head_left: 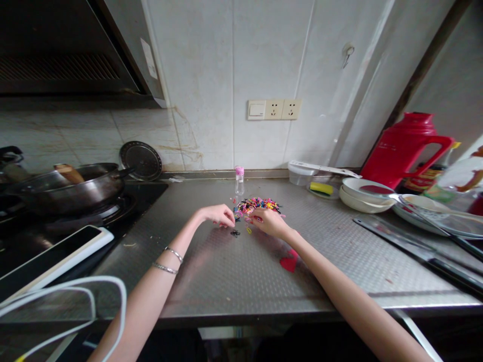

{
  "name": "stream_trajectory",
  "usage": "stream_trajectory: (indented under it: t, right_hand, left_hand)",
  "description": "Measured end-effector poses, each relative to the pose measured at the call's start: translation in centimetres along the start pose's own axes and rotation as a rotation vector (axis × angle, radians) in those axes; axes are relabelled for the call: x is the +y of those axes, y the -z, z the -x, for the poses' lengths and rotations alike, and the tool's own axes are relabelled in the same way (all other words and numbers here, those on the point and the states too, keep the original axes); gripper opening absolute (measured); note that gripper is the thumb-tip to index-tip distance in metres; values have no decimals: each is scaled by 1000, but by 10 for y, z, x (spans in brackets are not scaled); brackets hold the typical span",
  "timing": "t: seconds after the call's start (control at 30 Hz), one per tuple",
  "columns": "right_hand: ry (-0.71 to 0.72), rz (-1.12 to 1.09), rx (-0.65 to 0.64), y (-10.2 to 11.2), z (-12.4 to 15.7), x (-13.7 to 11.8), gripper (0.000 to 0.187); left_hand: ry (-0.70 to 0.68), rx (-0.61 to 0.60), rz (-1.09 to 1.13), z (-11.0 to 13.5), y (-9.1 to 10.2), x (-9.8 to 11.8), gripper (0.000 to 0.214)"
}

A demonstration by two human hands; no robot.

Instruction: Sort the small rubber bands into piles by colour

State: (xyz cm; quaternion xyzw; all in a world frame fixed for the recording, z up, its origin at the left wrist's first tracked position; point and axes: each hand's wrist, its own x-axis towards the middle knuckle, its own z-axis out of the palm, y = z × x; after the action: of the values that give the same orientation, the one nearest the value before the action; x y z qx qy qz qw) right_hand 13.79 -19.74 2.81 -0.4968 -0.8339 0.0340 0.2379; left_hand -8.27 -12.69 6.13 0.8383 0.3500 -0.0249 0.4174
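A heap of small colourful elastic bands [257,205] lies on the steel counter [241,271]. My left hand [219,215] rests at the heap's left edge, fingers curled in a pinch on something too small to name. My right hand [268,222] sits at the heap's front right, fingers bent and pinching among the bands. A few loose bands, one black [235,233] and one yellow [248,230], lie between my hands. A small clear bottle with a pink cap [239,180] stands just behind the heap.
A red scrap [289,262] lies under my right forearm. Left: a wok [66,188] on the stove, a tablet [53,259] and white cable [79,301]. Right: bowls [364,193], a red thermos [403,148], a sponge [321,188], a long knife [418,251].
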Motion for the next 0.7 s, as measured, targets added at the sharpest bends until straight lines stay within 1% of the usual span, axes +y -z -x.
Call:
stream_trajectory:
  t: [0.13, 0.23, 0.3, 0.37, 0.43, 0.53, 0.7]
  right_hand:
    - [43, -35, -3, -3, -4, -1, 22]
    - [62, -2, -69, -4, -10, -5, 23]
    - [43, 45, -109, -5, -15, -8, 24]
    - [15, 85, -122, -6, -21, -11, 26]
    - [-2, 108, -123, -7, -26, -14, 28]
    - [2, 132, -133, -8, -32, -17, 28]
    - [-7, 158, -159, -12, -39, -18, 27]
  left_hand:
    - [-18, 229, 27, 2, 10, -13, 31]
    - [-2, 372, 50, -2, 14, -26, 31]
    - [20, 439, 43, -6, 15, -32, 31]
    - [37, 506, -11, -10, 15, -37, 28]
    - [54, 578, -114, -11, 15, -40, 26]
    - [81, 635, -264, -11, 15, -42, 26]
    - [105, 618, -363, -8, 17, -44, 22]
